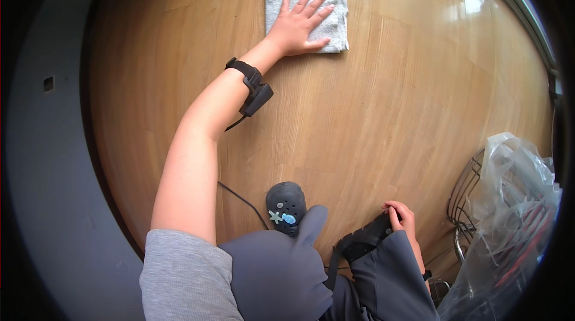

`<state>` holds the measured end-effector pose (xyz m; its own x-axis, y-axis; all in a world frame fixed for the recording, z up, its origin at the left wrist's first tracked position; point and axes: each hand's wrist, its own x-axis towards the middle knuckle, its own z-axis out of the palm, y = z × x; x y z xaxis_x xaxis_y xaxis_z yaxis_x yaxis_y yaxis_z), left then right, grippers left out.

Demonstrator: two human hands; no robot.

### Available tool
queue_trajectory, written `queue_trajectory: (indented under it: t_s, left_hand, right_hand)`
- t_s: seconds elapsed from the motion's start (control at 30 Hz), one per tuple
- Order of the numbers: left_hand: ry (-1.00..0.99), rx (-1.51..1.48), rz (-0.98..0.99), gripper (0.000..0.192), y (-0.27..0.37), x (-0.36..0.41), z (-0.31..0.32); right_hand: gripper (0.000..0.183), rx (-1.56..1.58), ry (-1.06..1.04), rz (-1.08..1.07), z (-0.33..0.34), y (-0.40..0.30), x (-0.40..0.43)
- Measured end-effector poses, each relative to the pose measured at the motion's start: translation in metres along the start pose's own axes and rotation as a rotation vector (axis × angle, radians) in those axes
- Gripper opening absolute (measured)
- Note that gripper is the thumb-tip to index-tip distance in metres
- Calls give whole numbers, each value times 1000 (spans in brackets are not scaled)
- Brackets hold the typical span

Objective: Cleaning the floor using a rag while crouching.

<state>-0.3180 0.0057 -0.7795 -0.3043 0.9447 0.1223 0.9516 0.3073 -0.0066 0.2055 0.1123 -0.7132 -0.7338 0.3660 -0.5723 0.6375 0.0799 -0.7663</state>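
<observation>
My left hand (298,29) lies flat, fingers spread, on a folded light grey terry cloth (339,18) on the wood-plank floor (350,132). Its palm hides part of the cloth, and nothing is gripped. A black strap with a small black device (257,98) circles that forearm. Lower right, beside my trouser leg, my right hand (403,217) has bent fingers touching the end of a black item with a strap (366,238). Whether it grips this item cannot be told, as the fingertips are partly hidden.
A dark clog with starfish and fish charms (287,206) stands before me. A black cable (242,197) runs beside it. At right are a metal wire rack (465,190) and a clear plastic bag (507,213). A grey wall (49,150) bounds the left.
</observation>
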Motion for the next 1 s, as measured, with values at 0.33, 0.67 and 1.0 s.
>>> queue_trajectory:
  t_s: [0.33, 0.67, 1.0]
  left_hand:
    - [11, -29, -77, 71, -64, -44, -3]
    - [-1, 18, -197, 71, -137, -117, -21]
    - [62, 77, -678, 74, -167, -191, -16]
  right_hand:
    - [15, -37, -6, 20, -4, 4, 11]
    - [15, -59, -33, 2, 2, 8, 21]
    - [14, -103, -66, 6, 7, 0, 34]
